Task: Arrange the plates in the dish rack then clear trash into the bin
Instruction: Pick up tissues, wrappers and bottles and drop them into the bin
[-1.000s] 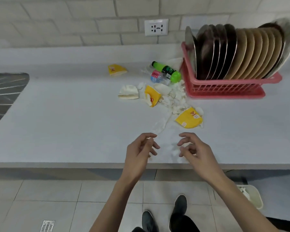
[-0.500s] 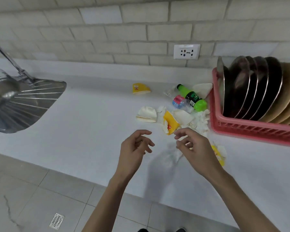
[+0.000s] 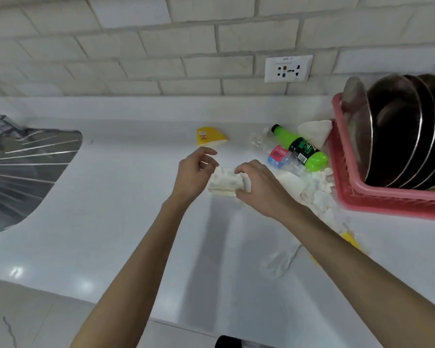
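Several steel and tan plates (image 3: 399, 136) stand upright in the red dish rack (image 3: 349, 197) at the right. Trash lies on the white counter beside it. A crushed white paper cup (image 3: 222, 183) sits between my hands. My right hand (image 3: 259, 184) grips its right end with curled fingers. My left hand (image 3: 196, 172) hovers at the cup's left end with loosely curled fingers; I cannot tell whether it touches. Farther back lie a green bottle (image 3: 299, 146), a crushed clear bottle (image 3: 278, 155) and a flattened yellow cup (image 3: 209, 136). The bin is out of view.
White paper scraps (image 3: 317, 189) are heaped against the rack. A yellow wrapper (image 3: 349, 238) shows past my right forearm, with a clear plastic scrap (image 3: 281, 259) near it. A steel sink (image 3: 23, 172) lies at the left. A wall socket (image 3: 288, 69) sits above the counter.
My view has swung left and closer to the counter. Both hands have moved forward from the counter's edge to the crushed white cup, and my right hand has taken hold of it.
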Demonstrator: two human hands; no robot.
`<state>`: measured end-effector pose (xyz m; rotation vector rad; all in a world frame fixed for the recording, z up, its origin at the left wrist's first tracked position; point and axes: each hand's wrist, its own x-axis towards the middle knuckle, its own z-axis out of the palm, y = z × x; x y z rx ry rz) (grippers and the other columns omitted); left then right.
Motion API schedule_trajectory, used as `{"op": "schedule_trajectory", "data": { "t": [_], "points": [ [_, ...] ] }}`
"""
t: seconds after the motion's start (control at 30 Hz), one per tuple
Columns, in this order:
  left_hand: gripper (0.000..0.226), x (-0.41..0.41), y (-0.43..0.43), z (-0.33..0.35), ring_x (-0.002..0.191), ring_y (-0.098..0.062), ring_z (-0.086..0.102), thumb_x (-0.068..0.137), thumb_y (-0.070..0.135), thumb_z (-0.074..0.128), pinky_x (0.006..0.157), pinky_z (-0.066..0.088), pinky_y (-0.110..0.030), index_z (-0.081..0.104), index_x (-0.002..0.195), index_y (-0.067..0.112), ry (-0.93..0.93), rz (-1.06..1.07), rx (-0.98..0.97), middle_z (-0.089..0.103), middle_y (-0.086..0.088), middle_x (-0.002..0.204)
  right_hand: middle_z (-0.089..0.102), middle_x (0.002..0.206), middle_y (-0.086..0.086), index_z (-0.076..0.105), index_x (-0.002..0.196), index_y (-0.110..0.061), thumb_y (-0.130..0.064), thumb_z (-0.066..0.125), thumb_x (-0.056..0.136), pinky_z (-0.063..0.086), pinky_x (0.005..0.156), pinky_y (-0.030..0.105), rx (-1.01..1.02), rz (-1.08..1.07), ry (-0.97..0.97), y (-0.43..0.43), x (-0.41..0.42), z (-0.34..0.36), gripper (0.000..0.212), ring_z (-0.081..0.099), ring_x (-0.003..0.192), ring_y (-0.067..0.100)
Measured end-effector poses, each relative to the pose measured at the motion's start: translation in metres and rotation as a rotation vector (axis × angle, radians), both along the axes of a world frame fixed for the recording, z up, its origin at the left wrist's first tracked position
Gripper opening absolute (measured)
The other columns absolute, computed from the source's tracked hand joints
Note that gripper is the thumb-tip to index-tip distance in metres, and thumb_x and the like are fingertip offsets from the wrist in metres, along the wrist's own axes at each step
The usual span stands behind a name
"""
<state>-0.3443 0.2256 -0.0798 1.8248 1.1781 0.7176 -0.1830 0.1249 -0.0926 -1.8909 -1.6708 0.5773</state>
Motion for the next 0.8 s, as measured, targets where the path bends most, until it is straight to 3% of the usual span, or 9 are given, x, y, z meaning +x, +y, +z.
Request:
{"op": "schedule_trajectory", "data": {
  "t": [0.17, 0.3, 0.47, 0.6, 0.8],
  "points": [
    [0.026, 0.022, 0.090, -0.021, 0.076, -0.013, 0.060, 0.088, 0.010, 0.059, 0.076, 0.051, -0.029, 0.064, 0.111, 0.019, 0.167, -0.134, 0.089, 0.067, 0.003, 0.092, 0.040, 0.133, 0.002, 0.044, 0.135, -0.021, -0.028, 0.067, 0.081, 0.044, 0.093, 0.039, -0.188, 0.036, -0.145, 0.043, -0.014, -0.011, 0.059, 0.038, 0.121, 0.023],
    [0.041, 0.042, 0.148, -0.040, 0.107, -0.026, 0.058, 0.083, 0.013, 0.064, 0.092, 0.049, -0.038, 0.059, 0.123, 0.018, 0.373, -0.242, 0.182, 0.063, -0.002, 0.116, 0.035, 0.136, 0.005, 0.038, 0.140, -0.021, -0.032, 0.071, 0.077, 0.041, 0.096, 0.041, -0.295, 0.050, -0.287, 0.070, -0.024, -0.027, 0.072, 0.037, 0.122, 0.028],
    [0.066, 0.062, 0.185, -0.058, 0.135, -0.026, 0.035, 0.081, 0.031, 0.072, 0.104, 0.035, -0.041, 0.046, 0.141, 0.024, 0.682, -0.383, 0.311, 0.043, -0.002, 0.145, 0.036, 0.134, 0.008, 0.036, 0.141, -0.018, -0.029, 0.072, 0.077, 0.042, 0.096, 0.044, -0.380, 0.029, -0.349, 0.084, -0.034, -0.046, 0.075, 0.038, 0.120, 0.031],
    [0.074, 0.063, 0.206, -0.072, 0.139, -0.029, 0.030, 0.081, 0.040, 0.073, 0.106, 0.033, -0.045, 0.040, 0.145, 0.024, 0.818, -0.452, 0.313, 0.035, -0.003, 0.152, 0.037, 0.135, 0.009, 0.035, 0.141, -0.017, -0.023, 0.070, 0.081, 0.041, 0.098, 0.044, -0.375, 0.005, -0.358, 0.080, -0.037, -0.056, 0.070, 0.038, 0.122, 0.032],
    [0.063, 0.054, 0.211, -0.081, 0.124, -0.035, 0.046, 0.084, 0.045, 0.069, 0.095, 0.038, -0.044, 0.045, 0.135, 0.017, 0.778, -0.363, 0.318, 0.050, -0.009, 0.135, 0.044, 0.130, 0.008, 0.040, 0.139, -0.019, -0.026, 0.070, 0.084, 0.034, 0.104, 0.039, -0.300, -0.004, -0.404, 0.079, -0.037, -0.060, 0.064, 0.042, 0.119, 0.029]
  ]
}}
